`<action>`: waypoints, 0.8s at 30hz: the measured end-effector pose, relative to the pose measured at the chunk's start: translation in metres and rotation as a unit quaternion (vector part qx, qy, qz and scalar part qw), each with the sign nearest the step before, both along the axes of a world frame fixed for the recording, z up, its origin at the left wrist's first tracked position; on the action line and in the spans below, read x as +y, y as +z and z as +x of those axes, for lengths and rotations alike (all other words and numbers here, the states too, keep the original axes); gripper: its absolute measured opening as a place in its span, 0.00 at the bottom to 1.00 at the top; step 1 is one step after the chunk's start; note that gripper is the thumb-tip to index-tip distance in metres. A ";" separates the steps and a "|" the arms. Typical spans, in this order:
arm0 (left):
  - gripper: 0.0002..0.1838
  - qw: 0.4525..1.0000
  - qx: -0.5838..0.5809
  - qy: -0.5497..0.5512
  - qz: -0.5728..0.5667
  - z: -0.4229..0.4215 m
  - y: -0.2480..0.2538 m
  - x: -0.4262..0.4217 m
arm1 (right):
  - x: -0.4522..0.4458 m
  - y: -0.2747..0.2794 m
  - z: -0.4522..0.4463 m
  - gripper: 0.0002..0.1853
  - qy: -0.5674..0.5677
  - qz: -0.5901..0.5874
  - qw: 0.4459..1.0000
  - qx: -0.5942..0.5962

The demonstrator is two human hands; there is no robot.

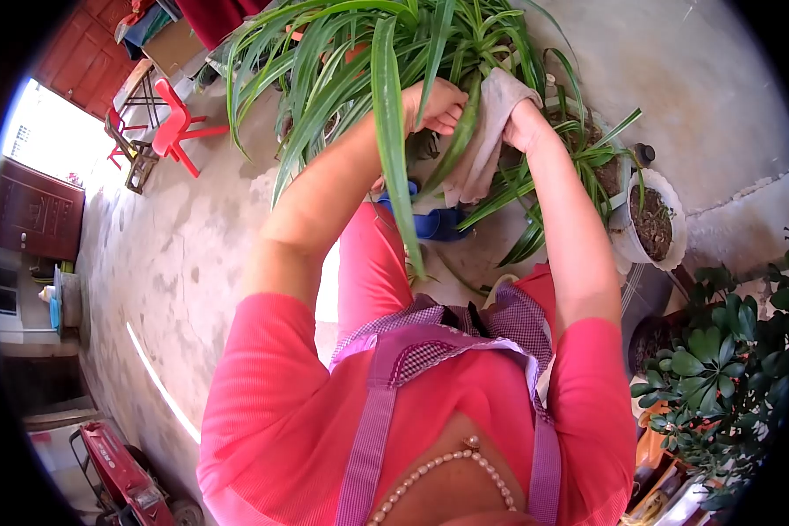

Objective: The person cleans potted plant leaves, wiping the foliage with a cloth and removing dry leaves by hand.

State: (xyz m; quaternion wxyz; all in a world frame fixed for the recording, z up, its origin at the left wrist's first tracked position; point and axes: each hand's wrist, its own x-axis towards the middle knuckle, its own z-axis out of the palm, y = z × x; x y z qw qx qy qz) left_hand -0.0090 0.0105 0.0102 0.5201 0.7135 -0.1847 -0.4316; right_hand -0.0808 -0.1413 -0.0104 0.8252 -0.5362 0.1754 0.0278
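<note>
Over grey floor (pixel 193 272), holding cloth (pixel 493 131) in right hand (pixel 526 124), curling left hand (pixel 437 105) by long leaf (pixel 462 136), can't tell if gripping; likely wiping, needing gentle strokes.

Leaves (pixel 386 114), 12 o'clock: bright green, paler lengthwise streaks. Cloth (pixel 480 145), 1 o'clock: plain greyish beige, faint pinkish cast. Item near centre (pixel 437 225): solid blue. Shirt (pixel 263 394), 6 o'clock: hot pink, fine tonal ribbing. Trousers (pixel 373 254): pink, no print visible. Apron (pixel 519 307): purple-and-white small check; straps (pixel 359 456) lilac, fine check. Necklace (pixel 443 460): creamy white beads. Chair (pixel 174 127), 10 o'clock: glossy red. Door (pixel 35 206), 9 o'clock: dark maroon. Machine (pixel 118 469), 8 o'clock: red, white lettering. Pot (pixel 624 238), 3 o'clock: white; soil (pixel 653 223) brown. Bush (pixel 706 373), 4 o'clock: deep green. Floor (pixel 193 254): blotchy grey-beige.
</note>
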 end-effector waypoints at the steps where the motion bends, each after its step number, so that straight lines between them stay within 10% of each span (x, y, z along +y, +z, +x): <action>1: 0.13 0.998 0.037 -0.042 -0.006 -0.003 0.003 0.002 | 0.000 -0.003 0.005 0.24 -0.010 0.000 1.000 0.008; 9: 0.21 0.977 -0.029 -0.191 0.092 -0.017 0.013 0.012 | 0.007 -0.034 0.022 0.12 -0.003 -0.004 1.000 -0.018; 24: 0.17 0.997 -0.042 -0.060 0.037 -0.011 -0.003 -0.003 | 0.016 0.003 -0.126 0.07 -0.059 -0.108 0.991 0.053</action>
